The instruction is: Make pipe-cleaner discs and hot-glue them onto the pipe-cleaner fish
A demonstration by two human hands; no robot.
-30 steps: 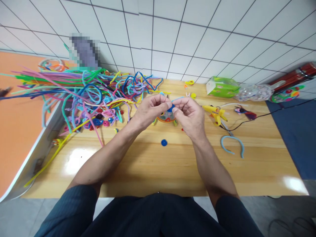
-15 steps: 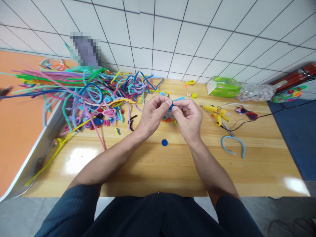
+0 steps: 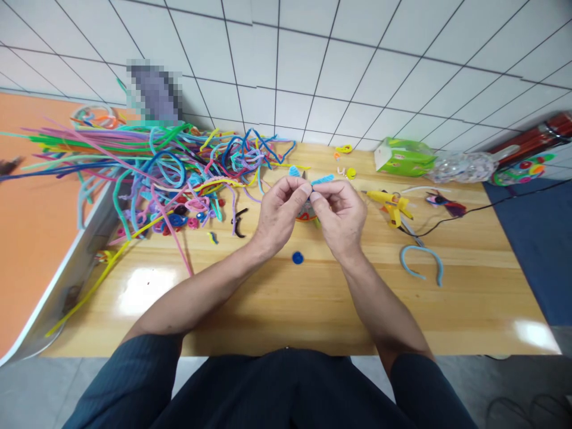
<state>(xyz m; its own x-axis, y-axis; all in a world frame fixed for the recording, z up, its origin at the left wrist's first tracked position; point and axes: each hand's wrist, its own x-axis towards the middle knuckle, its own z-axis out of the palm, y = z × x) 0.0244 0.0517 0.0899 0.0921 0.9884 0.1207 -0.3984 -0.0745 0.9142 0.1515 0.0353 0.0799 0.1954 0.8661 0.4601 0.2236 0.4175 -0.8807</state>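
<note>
My left hand and my right hand meet above the middle of the table. Thumb and forefinger of each pinch a small dark blue piece of pipe cleaner, mostly covered by the fingertips. Just beyond the fingers lie light blue fuzzy pieces, one on the left and a longer one on the right. Below the hands, partly hidden, is a grey and orange object that I cannot make out. Closer to me, a flat dark blue coil rests on the wood.
A tangled heap of coloured pipe cleaners spreads over the left side. To the right lie a yellow glue gun with a black cord and a curved light blue pipe cleaner. A green tissue pack stands by the tiled wall.
The dark blue piece between my fingertips shows less now, with the fingers closer over it. My left hand has shifted very slightly; the things on the table stay put.
</note>
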